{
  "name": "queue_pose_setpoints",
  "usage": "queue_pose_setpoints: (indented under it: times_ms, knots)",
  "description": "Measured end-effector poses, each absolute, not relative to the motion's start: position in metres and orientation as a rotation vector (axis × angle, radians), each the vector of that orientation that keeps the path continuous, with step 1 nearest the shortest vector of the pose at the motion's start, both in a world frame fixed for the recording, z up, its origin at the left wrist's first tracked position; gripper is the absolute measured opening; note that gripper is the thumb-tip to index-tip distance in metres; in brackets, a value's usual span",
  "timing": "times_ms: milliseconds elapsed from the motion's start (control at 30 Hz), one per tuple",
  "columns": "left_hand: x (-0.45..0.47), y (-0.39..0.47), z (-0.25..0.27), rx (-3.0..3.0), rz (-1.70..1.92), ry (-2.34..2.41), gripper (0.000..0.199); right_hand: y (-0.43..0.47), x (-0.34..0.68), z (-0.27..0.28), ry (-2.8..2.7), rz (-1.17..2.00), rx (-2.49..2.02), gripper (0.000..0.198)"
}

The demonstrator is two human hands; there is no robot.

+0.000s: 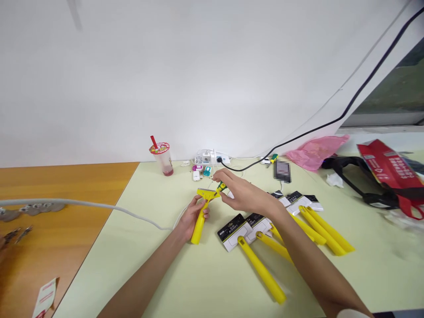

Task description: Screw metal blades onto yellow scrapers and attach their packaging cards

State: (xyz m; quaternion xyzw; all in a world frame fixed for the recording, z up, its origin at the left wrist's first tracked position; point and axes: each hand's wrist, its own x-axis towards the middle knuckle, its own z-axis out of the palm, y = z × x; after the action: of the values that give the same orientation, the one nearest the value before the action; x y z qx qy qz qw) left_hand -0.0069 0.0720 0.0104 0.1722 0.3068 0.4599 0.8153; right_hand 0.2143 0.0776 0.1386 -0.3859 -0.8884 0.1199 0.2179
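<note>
Head view: left hand (194,216) closed around yellow scraper (202,216), handle running back toward wrist, blade head just beyond fingertips; right hand (240,192) pinches green-yellow screwdriver (221,188), tip at that head.

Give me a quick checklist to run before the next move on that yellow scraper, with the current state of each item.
1. Left hand grips the yellow scraper by its handle: ok.
2. Right hand holds the green-handled screwdriver at the scraper's head: ok.
3. Screwdriver tip seated in a screw: cannot tell, too small.
4. Blade in the scraper's head secure: cannot tell.
5. Packaged scrapers lie apart from the held one, to its right: ok.
6. White cable lies on the table close to the left wrist; touching or apart: cannot tell.
</note>
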Motion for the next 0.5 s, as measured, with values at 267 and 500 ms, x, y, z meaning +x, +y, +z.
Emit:
queue_pose_setpoints:
  times_ms: [267, 500]
  knots:
    - [-0.008, 0.072, 0.007, 0.36, 1.013, 0.63, 0.053, 0.09, 0.204, 0.151, -2.492, 0.427, -1.122, 0.034]
    - [-0.007, 0.071, 0.009, 0.328, 1.013, 0.644, 0.053, 0.087, 0.208, 0.147, -2.46, 0.359, -1.217, 0.014]
